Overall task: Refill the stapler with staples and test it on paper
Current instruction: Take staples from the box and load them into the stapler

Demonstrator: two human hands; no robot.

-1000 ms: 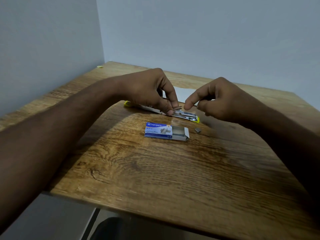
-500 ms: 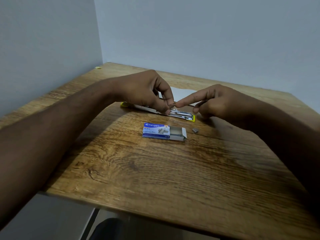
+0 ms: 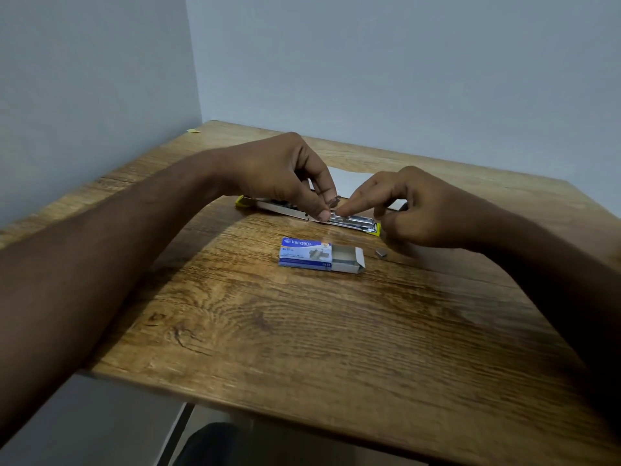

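Note:
A yellow-tipped stapler (image 3: 356, 222) lies opened flat on the wooden table (image 3: 302, 331), its metal staple channel facing up. My left hand (image 3: 289, 176) pinches the stapler near its middle, thumb on the front edge. My right hand (image 3: 413, 206) reaches in from the right, its index fingertip pressing on the metal channel just beside my left thumb. A blue staple box (image 3: 319, 254) lies open in front of the stapler. A small strip of staples (image 3: 380, 253) rests on the table to the right of the box. White paper (image 3: 349, 180) lies behind my hands, mostly hidden.
Grey walls meet at the table's far left corner. A small yellow scrap (image 3: 193, 130) sits at that far left edge. The table's near edge runs across the lower view, with a dark object (image 3: 208, 442) below it.
My right hand stretched out its index finger and moved left onto the stapler's channel. My left hand stayed on the stapler.

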